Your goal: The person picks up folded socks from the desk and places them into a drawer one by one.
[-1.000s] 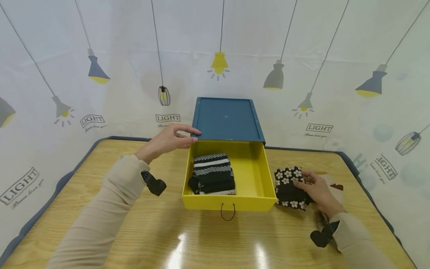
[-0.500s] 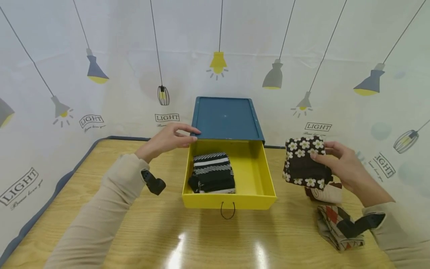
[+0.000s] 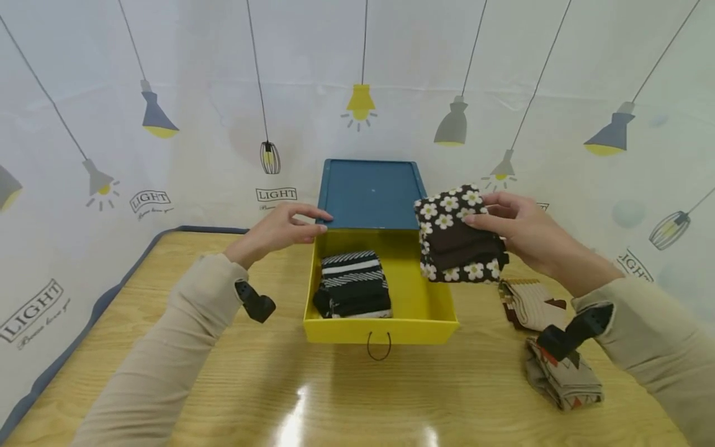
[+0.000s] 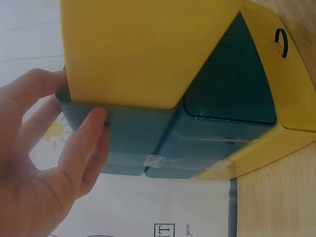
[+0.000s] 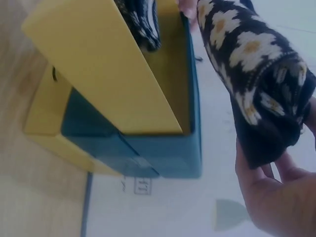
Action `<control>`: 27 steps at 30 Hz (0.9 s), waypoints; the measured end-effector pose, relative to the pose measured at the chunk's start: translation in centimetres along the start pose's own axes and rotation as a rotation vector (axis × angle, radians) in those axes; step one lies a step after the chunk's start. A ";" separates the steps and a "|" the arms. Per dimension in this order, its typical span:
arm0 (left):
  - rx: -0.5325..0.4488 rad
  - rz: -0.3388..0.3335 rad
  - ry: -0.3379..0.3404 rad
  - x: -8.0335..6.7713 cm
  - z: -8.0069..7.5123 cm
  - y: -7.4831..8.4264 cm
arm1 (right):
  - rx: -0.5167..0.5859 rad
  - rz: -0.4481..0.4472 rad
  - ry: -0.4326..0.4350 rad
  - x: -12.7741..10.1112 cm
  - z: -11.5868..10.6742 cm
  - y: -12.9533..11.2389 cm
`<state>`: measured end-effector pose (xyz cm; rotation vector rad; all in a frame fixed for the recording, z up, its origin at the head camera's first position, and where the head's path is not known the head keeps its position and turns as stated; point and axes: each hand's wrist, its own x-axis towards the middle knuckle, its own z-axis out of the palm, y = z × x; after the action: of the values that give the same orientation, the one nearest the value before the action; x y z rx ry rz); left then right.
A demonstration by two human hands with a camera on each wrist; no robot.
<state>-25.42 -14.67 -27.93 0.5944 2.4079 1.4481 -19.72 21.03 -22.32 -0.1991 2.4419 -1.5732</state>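
My right hand [image 3: 522,230] pinches a folded black daisy-patterned sock bundle [image 3: 447,217], held up over the right rim of the pulled-out yellow drawer [image 3: 410,273]. From the right wrist, the bundle [image 5: 247,54] shows its rolled end, with the fingers beneath it. A folded black-and-white striped sock bundle [image 3: 356,285] lies in the drawer's left half. My left hand [image 3: 279,230] touches the front left corner of the blue drawer casing [image 3: 371,192]; in the left wrist view, its nearly straight fingers [image 4: 84,140] rest along the casing's top and side.
On the wooden table [image 3: 251,385], a cream-and-brown folded sock bundle [image 3: 530,304] and a beige one with red patterning [image 3: 570,379] lie to the right. Beneath the raised drawer stands a lower yellow drawer [image 4: 291,64] with a loop handle. A lamp-print sheet [image 3: 223,124] surrounds the table.
My right hand has lifted the daisy sock bundle off the table at the right and carried it up and left to the drawer. The left hand stays at the casing.
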 end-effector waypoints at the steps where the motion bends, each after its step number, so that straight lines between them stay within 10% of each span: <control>1: 0.000 -0.001 0.001 0.0 0.0 0.0 | 0.017 0.012 -0.015 0.2 0.5 -0.2; 10: 0.000 -0.009 -0.001 0.1 0.0 0.1 | -0.017 0.098 -0.124 1.2 3.9 0.2; 27: -0.013 -0.008 -0.011 0.2 0.0 0.1 | -0.207 0.091 -0.048 2.0 7.7 -0.6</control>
<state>-25.58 -14.57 -27.87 0.5875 2.3877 1.4531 -19.65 13.55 -25.11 -0.1554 2.5358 -1.2645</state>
